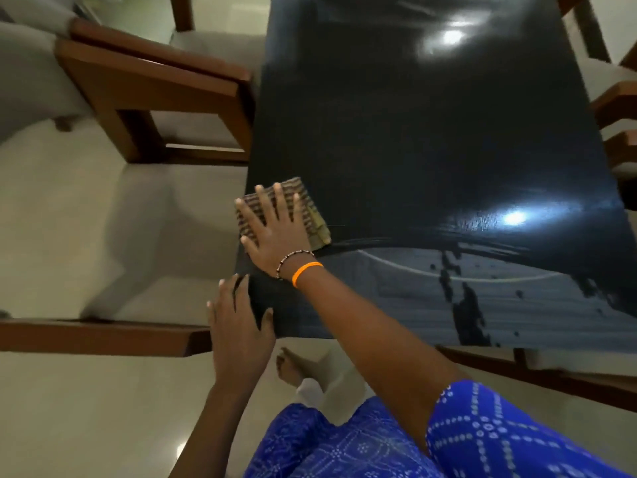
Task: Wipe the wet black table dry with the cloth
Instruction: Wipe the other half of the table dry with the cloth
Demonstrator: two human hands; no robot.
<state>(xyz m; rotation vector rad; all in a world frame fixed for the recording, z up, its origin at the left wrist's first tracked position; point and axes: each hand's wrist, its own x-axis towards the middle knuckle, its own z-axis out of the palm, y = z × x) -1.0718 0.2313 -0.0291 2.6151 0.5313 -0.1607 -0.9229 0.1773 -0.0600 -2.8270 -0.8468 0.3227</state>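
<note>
We see the right hand [275, 232], fingers spread, pressing the cloth [303, 208] flat at frame centre-left, on the table [431, 132] edge; the left hand [238, 326], fingers apparently straight, rests below on the table corner.

cloth [303, 208] half hidden under right hand [275, 232], table [413, 132] cut off at top

The counter [431, 132] fills the centre and upper right of the frame. A cloth [303, 208] lies on its left edge, under the right hand [275, 232]. Just below, the left hand [238, 326] rests on the counter's lower-left corner. A chair [155, 94] stands at upper left, beside the counter.
</note>
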